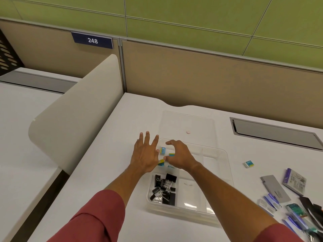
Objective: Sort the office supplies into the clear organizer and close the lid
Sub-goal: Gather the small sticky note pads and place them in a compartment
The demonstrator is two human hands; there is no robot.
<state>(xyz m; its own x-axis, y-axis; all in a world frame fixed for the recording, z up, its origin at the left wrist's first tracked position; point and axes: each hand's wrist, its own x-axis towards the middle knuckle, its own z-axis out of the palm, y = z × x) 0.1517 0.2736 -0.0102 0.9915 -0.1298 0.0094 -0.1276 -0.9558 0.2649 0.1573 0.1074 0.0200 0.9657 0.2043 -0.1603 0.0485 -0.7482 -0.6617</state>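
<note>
Your white table (pixel 108 137) carries the clear organizer (pixel 225 173) near its middle, with the open lid (pixel 187 119) lying flat just beyond it on the far side. A scatter of supplies (pixel 286 194), grey and purple packets among them, lies at the near right of the table, well apart from the organizer. Black binder clips (pixel 165 188) fill the organizer's near-left compartment. Your left hand (pixel 146 154) hovers at the organizer's far-left corner with its fingers straight and spread, gripping nothing. Your right hand (pixel 178 154) arches over the far-left compartment, fingers curled downward around the small blue and yellow erasers (pixel 162 150) there; you cannot tell whether it actually pinches one. One more eraser (pixel 248 164) lies alone on the table, right of the organizer.
</note>
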